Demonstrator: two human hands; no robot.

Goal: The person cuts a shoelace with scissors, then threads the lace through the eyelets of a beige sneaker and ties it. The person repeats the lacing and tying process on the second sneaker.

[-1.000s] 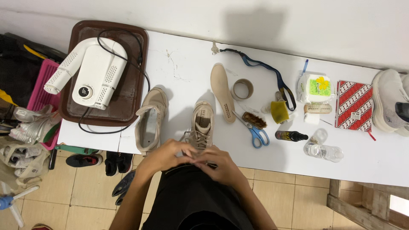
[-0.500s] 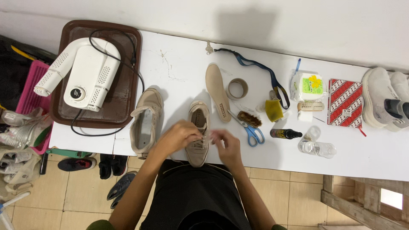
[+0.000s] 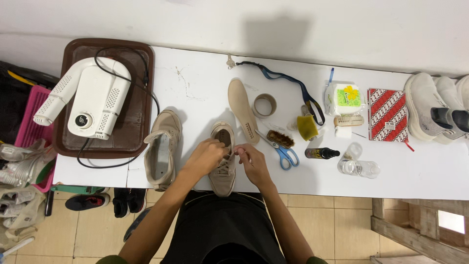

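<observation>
Presently a long white table (image 3: 195,83) spans the view, with a brown rectangular plastic tray (image 3: 141,122) at its far left holding a white vented dryer unit (image 3: 90,100) and its looped black cable (image 3: 117,61). A pair of white sneakers (image 3: 432,110) sits at the far right edge. A beige high-top shoe (image 3: 162,149) lies on its side left of centre. Just right of it, upright at the near edge, stands the beige lace-up sneaker (image 3: 223,166) being worked. The left hand (image 3: 207,156) is curled over its laces; the right hand (image 3: 251,161) pinches a lace end beside the tongue, fingers closed.

Risk, as judged: the sneaker's heel overhangs the near edge, so a hard pull on the lace could tip it off. The blue-handled scissors (image 3: 283,154) lie near the right hand and could be knocked by the wrist.

Smaller items: a beige insole (image 3: 243,110), a red patterned notebook (image 3: 387,115), a tape roll (image 3: 264,105), and a clear plastic jar (image 3: 359,168), contents not discernible.
</observation>
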